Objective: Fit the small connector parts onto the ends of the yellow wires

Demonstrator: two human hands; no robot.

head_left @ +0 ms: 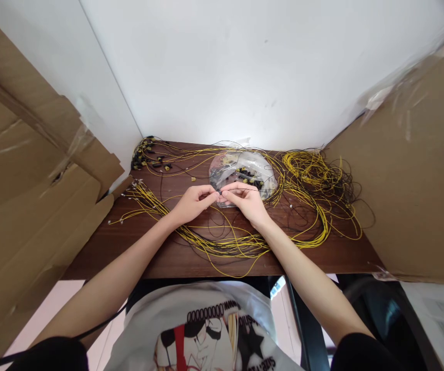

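Observation:
My left hand (pixel 195 203) and my right hand (pixel 248 204) meet fingertip to fingertip above the middle of the table. Thumb and forefinger of the left are pinched on a tiny dark piece, too small to name. The right pinches a thin black wire (pixel 245 190) that runs back across its fingers. Just behind the hands lies a clear plastic bag (pixel 262 166) holding small black and yellow connectors (pixel 250 178). A long bundle of yellow and black wires (pixel 222 246) curves beneath both forearms, with small white ends (pixel 139 182) at its left.
On the brown table (pixel 102 247), a tangled wire coil (pixel 310 170) lies at the right. Wires with black and yellow connectors (pixel 144 153) sit in the back left corner. Cardboard panels (pixel 24 170) stand on both sides, and a white wall (pixel 222 72) rises behind. A printed white bag (pixel 199 304) covers my lap.

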